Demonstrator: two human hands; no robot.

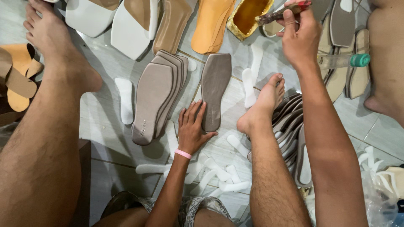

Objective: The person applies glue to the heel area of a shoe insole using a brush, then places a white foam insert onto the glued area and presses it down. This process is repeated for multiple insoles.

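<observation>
I see a single grey sole [214, 88] lying flat on the tiled floor [101, 117], matte and felt-like, squared at the toe and narrowing toward the heel. My left hand [191, 130] lies on its heel end, fingers spread and pressed flat, a pink band at the wrist. Just left of it a fanned stack of soles [158, 94] in the same grey overlaps like cards. My right hand [299, 35] is raised above, grip pinched shut round a crusted brush [282, 13], its bristle end over a yellow tub of amber glue [249, 14]. Thin white strips [125, 101] lie scattered on the tiles. A second stack of grey soles [290, 126] lies behind my right foot [263, 110]. A clear bottle with a green cap [345, 61] lies beyond my forearm.
</observation>
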